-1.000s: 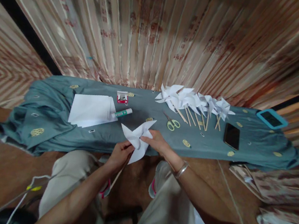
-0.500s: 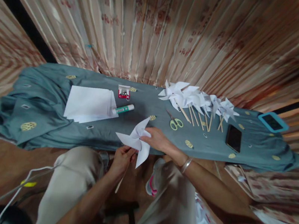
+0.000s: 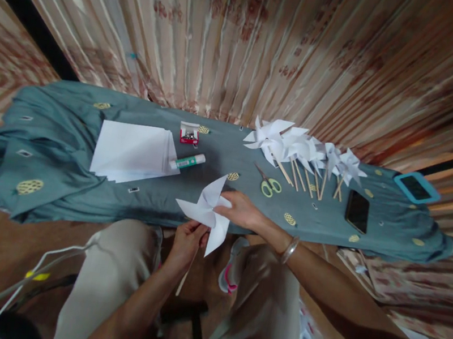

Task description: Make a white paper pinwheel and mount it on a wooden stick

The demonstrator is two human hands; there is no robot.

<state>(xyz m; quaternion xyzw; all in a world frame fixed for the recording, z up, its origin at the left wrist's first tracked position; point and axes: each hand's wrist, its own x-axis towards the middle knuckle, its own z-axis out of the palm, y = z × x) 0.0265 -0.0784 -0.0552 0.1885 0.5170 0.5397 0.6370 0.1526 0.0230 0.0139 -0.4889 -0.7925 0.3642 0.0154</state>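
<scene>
A white paper pinwheel (image 3: 202, 212) is held between my hands, just in front of the table's near edge. My left hand (image 3: 189, 244) is closed around its wooden stick (image 3: 183, 278), close under the blades; the stick slants down toward my lap. My right hand (image 3: 241, 209) pinches the pinwheel near its centre, thumb on the front and the other fingers partly hidden behind the paper. Nearest on the cloth are green-handled scissors (image 3: 269, 184), a glue stick (image 3: 188, 162) and a small red box of metal pins (image 3: 189, 134).
A stack of white paper (image 3: 134, 152) lies left on the grey-green cloth (image 3: 221, 151). Several finished pinwheels (image 3: 299, 146) lie at the back right, beside a black phone (image 3: 357, 211) and a blue-framed device (image 3: 417, 187). A white cable (image 3: 37, 263) hangs at lower left.
The camera view has shifted slightly. Both hands keep the same grip on the pinwheel, which has barely moved.
</scene>
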